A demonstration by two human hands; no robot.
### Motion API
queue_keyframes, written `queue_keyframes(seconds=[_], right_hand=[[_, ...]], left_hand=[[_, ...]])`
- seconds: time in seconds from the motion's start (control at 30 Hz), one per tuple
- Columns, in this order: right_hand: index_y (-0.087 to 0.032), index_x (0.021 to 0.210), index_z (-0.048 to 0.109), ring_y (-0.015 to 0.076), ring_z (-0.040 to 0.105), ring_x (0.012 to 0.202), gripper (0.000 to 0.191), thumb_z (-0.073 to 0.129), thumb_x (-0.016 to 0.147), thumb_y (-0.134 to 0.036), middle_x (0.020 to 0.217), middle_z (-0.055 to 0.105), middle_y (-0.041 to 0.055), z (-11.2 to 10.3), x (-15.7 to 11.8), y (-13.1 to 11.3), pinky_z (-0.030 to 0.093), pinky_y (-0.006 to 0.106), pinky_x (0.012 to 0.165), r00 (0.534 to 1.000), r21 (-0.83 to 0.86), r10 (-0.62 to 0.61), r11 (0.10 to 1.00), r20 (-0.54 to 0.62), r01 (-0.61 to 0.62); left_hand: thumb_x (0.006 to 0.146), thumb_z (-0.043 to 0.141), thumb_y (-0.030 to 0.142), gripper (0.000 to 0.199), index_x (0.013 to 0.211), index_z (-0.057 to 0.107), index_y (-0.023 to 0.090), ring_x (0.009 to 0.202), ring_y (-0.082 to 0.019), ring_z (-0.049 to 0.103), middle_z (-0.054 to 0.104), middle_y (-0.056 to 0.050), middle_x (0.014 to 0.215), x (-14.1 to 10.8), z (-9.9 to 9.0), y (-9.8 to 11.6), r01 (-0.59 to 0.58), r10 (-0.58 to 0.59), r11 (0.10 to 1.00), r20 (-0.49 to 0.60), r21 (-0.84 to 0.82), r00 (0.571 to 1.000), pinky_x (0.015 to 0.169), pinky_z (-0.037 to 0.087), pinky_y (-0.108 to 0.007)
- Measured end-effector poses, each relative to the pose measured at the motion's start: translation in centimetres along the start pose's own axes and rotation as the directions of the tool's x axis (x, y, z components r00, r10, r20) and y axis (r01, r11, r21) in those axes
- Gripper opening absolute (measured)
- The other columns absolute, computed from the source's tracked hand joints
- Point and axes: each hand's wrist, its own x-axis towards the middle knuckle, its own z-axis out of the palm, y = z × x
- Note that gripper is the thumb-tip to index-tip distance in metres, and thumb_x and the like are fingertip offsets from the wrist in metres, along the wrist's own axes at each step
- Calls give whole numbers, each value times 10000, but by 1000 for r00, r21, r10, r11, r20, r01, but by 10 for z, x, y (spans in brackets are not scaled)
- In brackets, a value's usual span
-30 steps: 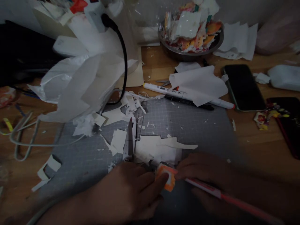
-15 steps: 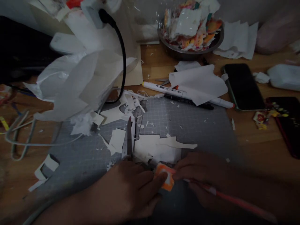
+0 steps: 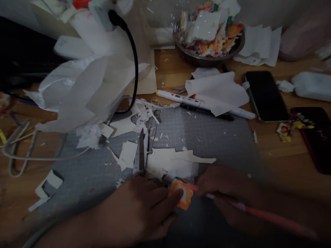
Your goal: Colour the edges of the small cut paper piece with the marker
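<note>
My left hand (image 3: 151, 208) is closed on a small orange-and-white piece (image 3: 186, 201) with a wavy edge, its index fingertip pressing on the white middle. In my right hand (image 3: 224, 193) is a slim reddish pen-like stick (image 3: 269, 216) with a pale band; its exact kind is hard to make out in the dim light. An orange-red tip reaches from the right fingers to the right edge of the orange piece. Just beyond my left knuckles lie scissors (image 3: 141, 151), blades pointing away, their handles hidden. White paper scraps (image 3: 178, 163) lie beyond the orange piece.
A grey gridded cutting mat (image 3: 214, 137) lies on the wooden table. Behind are a metal bowl (image 3: 186, 54) of colourful cutouts, a white marker (image 3: 168, 96) and a phone (image 3: 266, 96). On the left are a crumpled plastic bag (image 3: 74, 89) and a black cable (image 3: 136, 58).
My right hand has shifted slightly right with the reddish stick, showing more of the orange-red tip at the piece's edge. My left hand has stayed nearly still; the whole view has shifted slightly.
</note>
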Motion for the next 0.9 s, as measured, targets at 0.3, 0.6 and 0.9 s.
queue_keyframes(seconds=[0.3,0.6,0.9], right_hand=[[-205,905,602,113,612,741,334,445,688,-5,795,679,10,-2,3,-5,483,233,684,999,-8,2,1000,-32,-2],[-192,918,588,111,607,728,331,439,695,1,795,671,15,-2,4,-5,482,235,683,1000,-19,-13,1000,-1,13],[-196,927,582,114,611,747,340,429,698,4,808,672,18,-5,4,-6,487,236,686,1000,-16,-4,1000,16,4]], left_hand=[[895,375,164,241,1084,510,104,494,-132,563,643,12,674,0,2,1,27,-26,1000,-31,4,999,444,383,-280],[917,352,200,254,1114,487,113,501,-128,558,639,4,672,-1,-1,0,-2,2,1000,7,31,1000,444,407,-267],[914,382,213,234,1079,518,118,478,-135,536,622,13,659,-2,3,0,15,-14,1000,-22,18,1000,433,382,-274]])
